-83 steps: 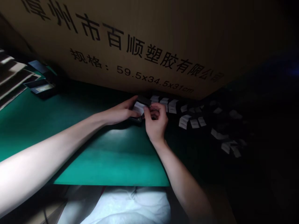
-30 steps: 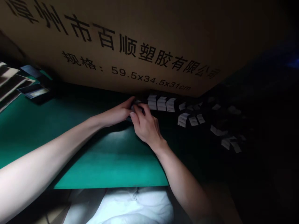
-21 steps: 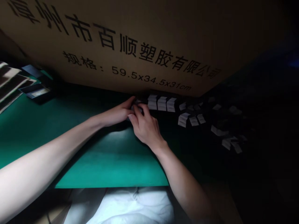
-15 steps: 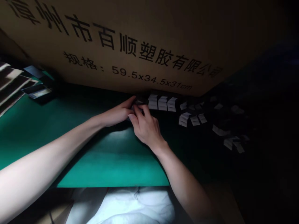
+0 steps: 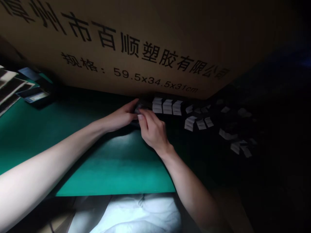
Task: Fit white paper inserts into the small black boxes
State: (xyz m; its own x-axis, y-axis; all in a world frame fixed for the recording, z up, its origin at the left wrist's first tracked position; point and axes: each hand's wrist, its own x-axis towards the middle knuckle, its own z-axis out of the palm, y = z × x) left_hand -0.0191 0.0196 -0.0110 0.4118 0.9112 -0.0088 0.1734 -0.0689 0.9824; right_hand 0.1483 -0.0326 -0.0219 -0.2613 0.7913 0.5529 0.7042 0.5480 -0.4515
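Observation:
My left hand [image 5: 126, 114] is closed around the far left side of a small dark object [image 5: 143, 104] at the back of the green table top [image 5: 114, 168]. My right hand [image 5: 153, 130] meets it from the right, with thumb and fingers pinched together at the object's near side. Most of the object lies hidden behind my fingers, and its kind is too dark to make out. Just right of it stands a row of dark pieces with folded white papers [image 5: 167, 106] on them.
A large cardboard box [image 5: 136, 77] with printed characters rises behind my hands. More white papers [image 5: 190, 123] on dark pieces lie scattered to the right in deep shadow. At the left are an open dark case [image 5: 36, 97] and a stack of layered sheets [image 5: 11, 89].
My right fingers have drawn together into a tighter pinch, and the thumb has shifted slightly right. My left hand stays on the dark object. The whole view has shifted slightly.

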